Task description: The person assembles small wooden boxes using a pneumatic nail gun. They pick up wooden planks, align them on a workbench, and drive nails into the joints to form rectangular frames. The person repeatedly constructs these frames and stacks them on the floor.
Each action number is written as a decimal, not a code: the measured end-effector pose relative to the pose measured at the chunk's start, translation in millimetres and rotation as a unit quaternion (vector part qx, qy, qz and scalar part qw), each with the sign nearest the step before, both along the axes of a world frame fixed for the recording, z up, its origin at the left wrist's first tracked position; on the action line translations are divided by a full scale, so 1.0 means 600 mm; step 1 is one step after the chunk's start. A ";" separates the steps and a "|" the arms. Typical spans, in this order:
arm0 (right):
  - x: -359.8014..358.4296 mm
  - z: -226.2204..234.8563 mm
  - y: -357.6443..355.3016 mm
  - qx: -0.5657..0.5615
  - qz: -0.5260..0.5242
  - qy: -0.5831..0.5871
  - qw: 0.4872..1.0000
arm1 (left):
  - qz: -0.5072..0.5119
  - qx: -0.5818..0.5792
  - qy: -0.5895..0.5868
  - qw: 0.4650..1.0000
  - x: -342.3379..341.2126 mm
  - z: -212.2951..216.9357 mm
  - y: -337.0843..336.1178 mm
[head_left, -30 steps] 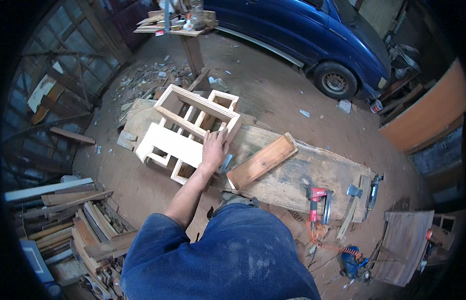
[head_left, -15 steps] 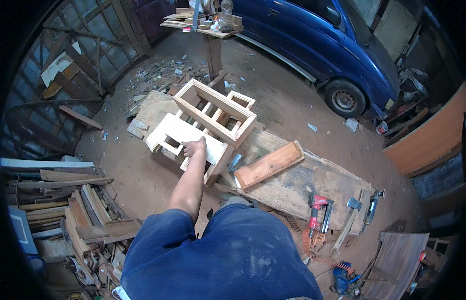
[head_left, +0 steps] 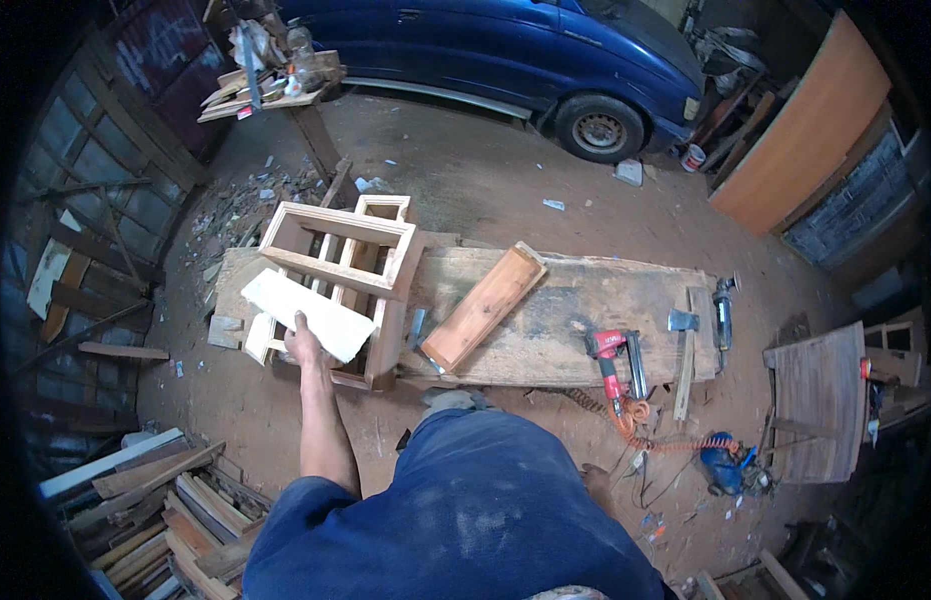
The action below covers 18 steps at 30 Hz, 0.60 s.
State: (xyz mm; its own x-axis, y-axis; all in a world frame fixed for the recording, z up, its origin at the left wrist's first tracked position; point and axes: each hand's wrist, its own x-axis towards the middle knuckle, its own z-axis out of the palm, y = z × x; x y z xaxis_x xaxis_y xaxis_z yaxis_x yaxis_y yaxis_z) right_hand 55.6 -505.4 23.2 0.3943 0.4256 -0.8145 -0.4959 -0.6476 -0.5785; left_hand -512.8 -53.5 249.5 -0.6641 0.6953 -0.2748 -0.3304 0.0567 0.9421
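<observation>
My left hand (head_left: 303, 343) is closed on the near edge of a pale, flat wooden board (head_left: 310, 312), with the thumb on top. The board lies slantwise over the near part of an unfinished wooden cabinet frame (head_left: 345, 268), which has box-like openings and crossbars. Whether the board rests on the frame or hangs just above it, I cannot tell. Beside my right hip a small part of my right hand (head_left: 597, 484) shows; its fingers are unclear. A reddish-brown wooden drawer-like box (head_left: 485, 308) lies on the worn workbench (head_left: 545, 350), right of the frame.
A red nail gun (head_left: 609, 352) with a coiled orange hose (head_left: 675, 444), a hatchet (head_left: 685, 335) and an angle grinder (head_left: 724, 315) lie at the bench's right end. Scrap wood (head_left: 175, 520) is piled lower left. A blue vehicle (head_left: 465, 55) stands beyond.
The view has swung to the right. The board has shifted and tilted on the frame in my left hand, uncovering more of the frame's near side. Part of my right hand has come into view.
</observation>
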 end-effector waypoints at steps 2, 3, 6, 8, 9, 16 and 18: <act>-0.007 0.005 -0.025 -0.019 0.020 -0.013 1.000 | -0.022 0.004 0.062 0.998 0.009 0.011 -0.014; -0.002 0.008 -0.034 -0.005 0.014 0.023 1.000 | -0.032 0.006 0.092 0.995 0.013 0.016 -0.020; 0.008 0.005 -0.053 -0.012 -0.012 0.033 0.999 | -0.082 0.039 0.104 0.990 0.050 0.059 -0.042; 0.007 0.003 -0.049 -0.031 -0.020 0.014 0.999 | -0.086 0.008 0.160 0.983 0.076 0.097 -0.067; 0.007 0.002 -0.043 -0.039 -0.024 0.004 0.999 | -0.084 0.006 0.220 0.972 0.099 0.106 -0.077; -0.045 0.133 0.172 0.060 0.088 -0.159 0.982 | -0.255 0.098 0.071 0.959 0.225 0.159 -0.096; -0.109 0.289 0.317 0.123 0.159 -0.204 0.958 | -0.319 0.106 0.105 0.936 0.268 0.188 -0.080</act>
